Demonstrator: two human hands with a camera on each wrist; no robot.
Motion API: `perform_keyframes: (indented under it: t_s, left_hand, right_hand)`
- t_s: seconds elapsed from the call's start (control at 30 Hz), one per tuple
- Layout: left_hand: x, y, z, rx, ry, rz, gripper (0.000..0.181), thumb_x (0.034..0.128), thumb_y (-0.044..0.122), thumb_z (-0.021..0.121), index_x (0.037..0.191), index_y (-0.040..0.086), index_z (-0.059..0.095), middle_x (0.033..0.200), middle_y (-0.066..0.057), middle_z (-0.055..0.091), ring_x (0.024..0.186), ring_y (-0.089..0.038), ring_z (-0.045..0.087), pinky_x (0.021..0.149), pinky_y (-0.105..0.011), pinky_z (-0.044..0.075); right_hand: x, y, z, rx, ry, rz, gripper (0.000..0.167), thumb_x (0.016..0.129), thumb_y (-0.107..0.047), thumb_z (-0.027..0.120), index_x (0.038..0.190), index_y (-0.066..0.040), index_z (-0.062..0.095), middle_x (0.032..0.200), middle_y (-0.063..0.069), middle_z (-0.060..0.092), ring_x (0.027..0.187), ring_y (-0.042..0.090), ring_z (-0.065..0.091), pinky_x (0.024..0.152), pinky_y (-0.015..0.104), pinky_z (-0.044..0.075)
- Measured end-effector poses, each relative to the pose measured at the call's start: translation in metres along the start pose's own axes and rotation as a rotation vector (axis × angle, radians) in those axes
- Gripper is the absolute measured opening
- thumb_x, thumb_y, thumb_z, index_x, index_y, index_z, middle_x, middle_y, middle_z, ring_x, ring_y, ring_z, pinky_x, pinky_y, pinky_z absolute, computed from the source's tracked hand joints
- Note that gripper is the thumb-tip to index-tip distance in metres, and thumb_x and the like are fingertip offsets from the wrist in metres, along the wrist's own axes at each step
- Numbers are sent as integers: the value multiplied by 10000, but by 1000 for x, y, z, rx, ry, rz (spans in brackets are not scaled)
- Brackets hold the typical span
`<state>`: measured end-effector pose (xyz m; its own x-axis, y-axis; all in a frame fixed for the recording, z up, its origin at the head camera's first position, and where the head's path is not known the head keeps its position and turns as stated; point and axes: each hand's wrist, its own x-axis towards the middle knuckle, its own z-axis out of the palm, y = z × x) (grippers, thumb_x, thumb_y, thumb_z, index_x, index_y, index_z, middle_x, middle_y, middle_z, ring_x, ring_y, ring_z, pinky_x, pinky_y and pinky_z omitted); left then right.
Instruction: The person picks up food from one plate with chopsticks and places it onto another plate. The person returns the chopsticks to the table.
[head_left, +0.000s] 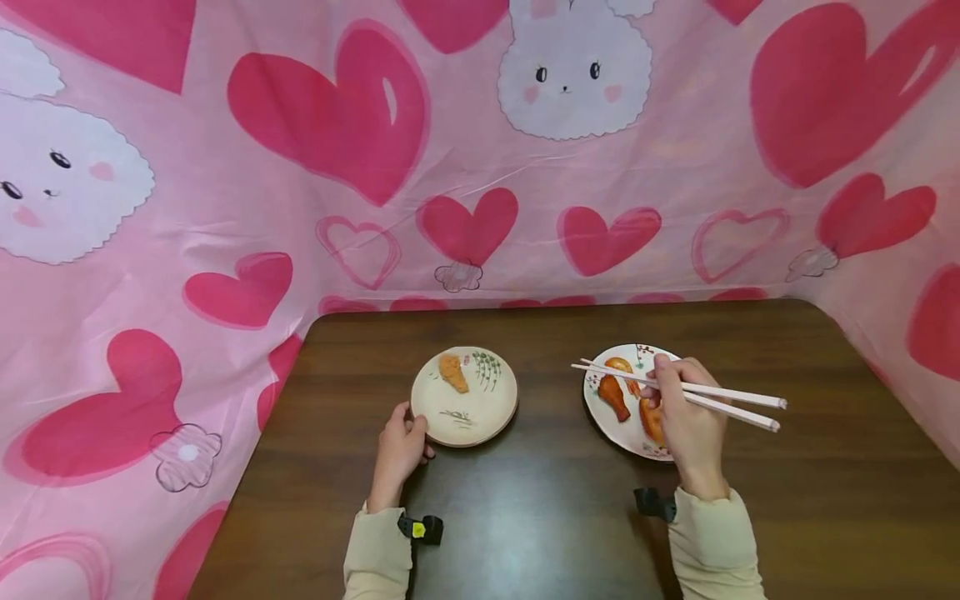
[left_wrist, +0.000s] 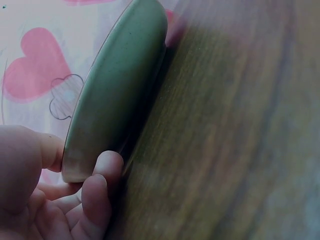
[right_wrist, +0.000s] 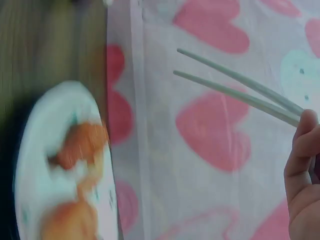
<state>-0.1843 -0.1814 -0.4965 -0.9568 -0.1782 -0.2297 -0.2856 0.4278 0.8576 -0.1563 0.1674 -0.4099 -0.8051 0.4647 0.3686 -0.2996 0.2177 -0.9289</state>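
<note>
A small cream plate (head_left: 448, 429) with painted plants bears one fried chicken piece (head_left: 453, 373). My left hand (head_left: 400, 450) grips its near-left rim, thumb on the edge and fingers beneath; the left wrist view shows the plate's greenish outer side. My right hand (head_left: 693, 421) holds a pair of pale chopsticks (head_left: 742, 395), tips pointing left and slightly apart, with nothing between them. They hover over a white flowered plate (head_left: 626, 435). On it lie a brown drumstick (head_left: 613, 398), a golden piece (head_left: 618, 365) at the back, and another piece (head_left: 652, 421) partly hidden by my hand.
Both plates stand on a dark wooden table (head_left: 525, 517), a gap of bare wood between them. A pink heart-patterned cloth (head_left: 480, 167) hangs behind and along the sides. Each wrist wears a black strap camera (head_left: 423, 528).
</note>
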Motion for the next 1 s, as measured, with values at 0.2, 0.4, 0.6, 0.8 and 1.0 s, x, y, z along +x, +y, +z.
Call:
perform_keyframes:
  t_s: [0.2,0.4,0.6,0.8,1.0]
  left_hand:
    - [-1,-2,-7,14,4,-13,479,982,207,443,1416,14,384,677,-74,606,489,-153,565,499,-302,491]
    - [-3,-4,-12,15,10,-21,486,977,192,442,1416,-5,375,675,-72,610,481,-142,567,489,-298,491]
    - [-1,-3,-9,24,5,-34,496,981,202,434,1426,-6,361,688,-73,625,488,-139,579,499,-290,503]
    - [0,1,-4,27,-13,-35,490,984,205,431,1427,7,364,695,-70,620,497,-138,577,508,-286,505]
    - [1,2,-1,28,-18,-30,481,983,193,425,1419,-1,368,699,-70,618,494,-134,573,503,-285,502]
  right_hand:
    - [2,1,-36,-170,98,-97,265,924,-136,635,766,67,700,672,-154,602,577,4,544,532,96,433]
    - [5,-2,-56,-234,75,-117,248,930,-115,622,767,57,694,673,-174,597,548,1,525,509,94,422]
    - [7,1,-61,-276,-59,12,215,930,-149,630,786,1,686,623,-130,592,524,50,523,484,148,439]
    - [7,6,-63,-320,-60,82,240,927,-205,643,803,-7,700,623,-164,603,562,44,546,517,148,461]
    - [7,10,-64,-339,-48,134,295,929,-251,641,839,23,703,603,-184,612,551,41,562,510,161,462]
